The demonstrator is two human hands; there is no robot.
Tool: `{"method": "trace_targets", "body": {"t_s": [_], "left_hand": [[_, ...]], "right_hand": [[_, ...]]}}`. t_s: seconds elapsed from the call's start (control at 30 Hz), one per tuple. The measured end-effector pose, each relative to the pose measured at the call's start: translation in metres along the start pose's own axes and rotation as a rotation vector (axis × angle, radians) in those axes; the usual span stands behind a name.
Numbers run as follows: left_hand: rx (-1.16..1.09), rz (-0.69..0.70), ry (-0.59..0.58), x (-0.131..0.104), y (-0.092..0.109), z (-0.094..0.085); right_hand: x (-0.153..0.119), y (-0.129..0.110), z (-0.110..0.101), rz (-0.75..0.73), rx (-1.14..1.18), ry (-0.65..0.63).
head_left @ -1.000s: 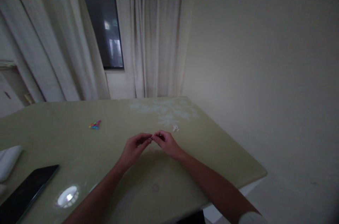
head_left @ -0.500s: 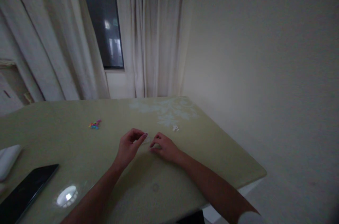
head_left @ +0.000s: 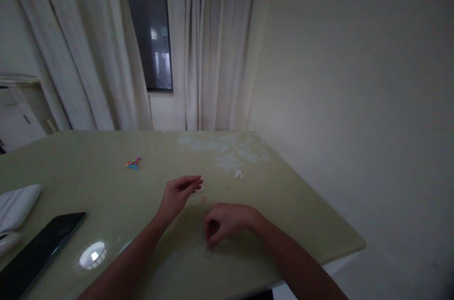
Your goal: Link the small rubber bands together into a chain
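1. The faint ring [head_left: 208, 253] lies at seven o'clock of the right hand [head_left: 227, 220], just beside its fingertips; a low, light pinch would suit something so small.
2. The right fingers curl in, leaving a narrow gap; blur hides whether they hold anything.
3. The left hand's [head_left: 177, 193] fingertips nearly meet, pointing toward two o'clock; one cannot tell what they hold.

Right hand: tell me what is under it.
The greenish tabletop extends below the right hand, and a faint ring-like outline shows by the hand's near side. Anything directly beneath the palm is covered and cannot be seen.
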State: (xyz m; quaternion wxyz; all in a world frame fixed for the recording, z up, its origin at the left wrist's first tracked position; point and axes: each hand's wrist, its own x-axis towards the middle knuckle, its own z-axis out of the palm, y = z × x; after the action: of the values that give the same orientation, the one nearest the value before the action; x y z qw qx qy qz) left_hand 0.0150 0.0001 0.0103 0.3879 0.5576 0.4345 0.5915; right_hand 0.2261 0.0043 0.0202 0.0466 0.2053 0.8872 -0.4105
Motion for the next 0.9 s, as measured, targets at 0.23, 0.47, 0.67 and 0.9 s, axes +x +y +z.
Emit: {"method": "trace_targets", "body": {"t_s": [0.23, 0.47, 0.67, 0.9], "left_hand": [[0.052, 0.030, 0.089, 0.000, 0.004, -0.002], [0.117, 0.030, 0.120, 0.001, 0.007, -0.003], [0.024, 0.013, -0.006, 0.001, 0.007, -0.001], [0.037, -0.044, -0.034, -0.002, 0.013, -0.001]], "right_hand": [[0.001, -0.007, 0.008, -0.025, -0.131, 0.029], [0.004, -0.024, 0.020, -0.049, -0.353, 0.158], [0.007, -0.026, 0.021, -0.125, -0.399, 0.241], [0.003, -0.004, -0.009, -0.110, 0.139, 0.753]]}}
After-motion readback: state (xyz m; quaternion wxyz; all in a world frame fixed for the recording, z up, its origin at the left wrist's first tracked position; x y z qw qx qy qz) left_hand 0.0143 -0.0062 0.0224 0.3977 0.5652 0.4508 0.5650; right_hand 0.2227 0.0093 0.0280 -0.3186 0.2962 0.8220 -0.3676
